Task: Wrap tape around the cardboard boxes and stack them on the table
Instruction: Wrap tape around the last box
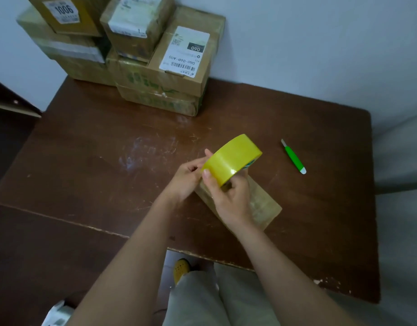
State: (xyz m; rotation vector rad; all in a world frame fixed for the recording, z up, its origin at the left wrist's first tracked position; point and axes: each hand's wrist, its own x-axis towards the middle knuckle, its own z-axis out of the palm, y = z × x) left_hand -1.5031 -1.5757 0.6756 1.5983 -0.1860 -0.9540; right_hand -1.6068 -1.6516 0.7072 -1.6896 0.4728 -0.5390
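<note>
The right hand [228, 196] grips the yellow tape roll [232, 158] above a small cardboard box [261, 203] near the table's [85, 161] front edge; left hand [186, 177] fingertips pinch its rim, probably seeking the tape's end. Taped boxes [155, 67] are stacked at the back edge.

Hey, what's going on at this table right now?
A person is holding a yellow tape roll in both hands above a small cardboard box lying on the brown table. The right hand grips the roll while the left hand pinches at its edge, apparently finding the tape end. A green cutter lies to the right, and taped boxes are stacked against the wall.
</note>
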